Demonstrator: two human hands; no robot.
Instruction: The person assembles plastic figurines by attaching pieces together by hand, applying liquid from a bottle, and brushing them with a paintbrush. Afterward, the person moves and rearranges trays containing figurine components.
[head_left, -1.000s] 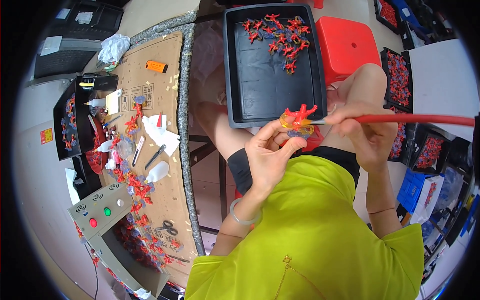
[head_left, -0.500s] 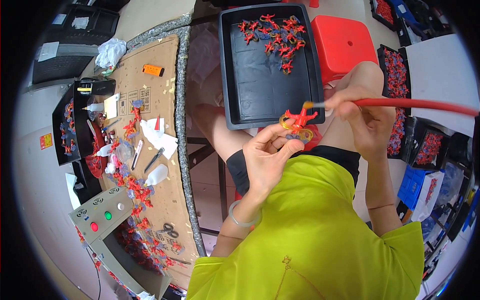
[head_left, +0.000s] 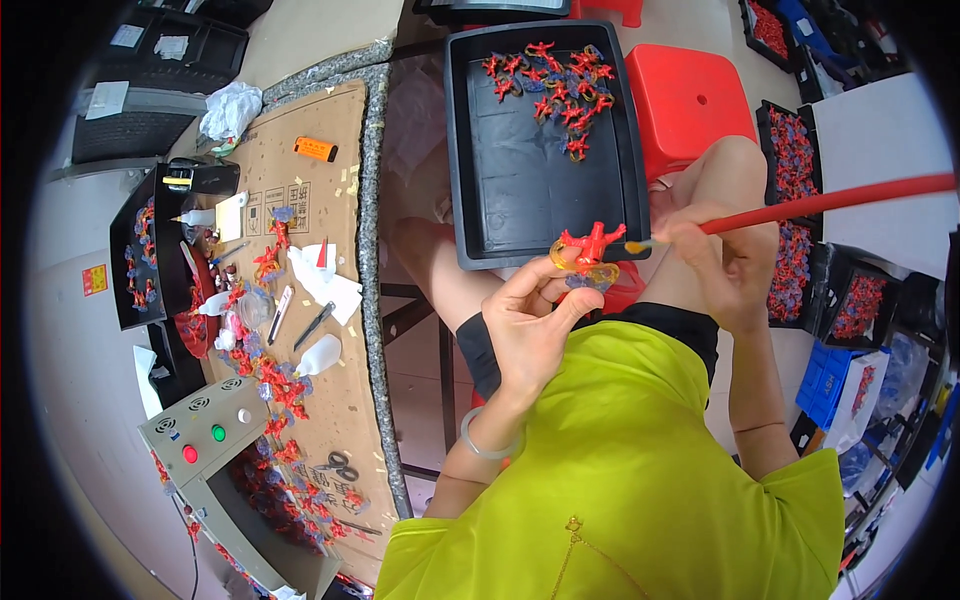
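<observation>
Between the thumb and fingers of my left hand is a small red figurine with a yellow ring and a bluish clear base. My right hand pinches a paintbrush with a thick red handle. Its yellowish bristle tip sits just right of the figurine; whether they touch I cannot tell. Beyond both hands, a black tray rests across my lap area, holding several similar red figurines in its far part.
At left, a cardboard-topped table carries figurines, a white bottle, an orange box, scissors and a grey machine with coloured buttons. A red stool stands beyond the tray; figurine-filled bins line the right side.
The brush tip has moved off the figurine's top to lower beside its right side. The figurine has turned slightly in my left hand. The whole view has shifted a little.
</observation>
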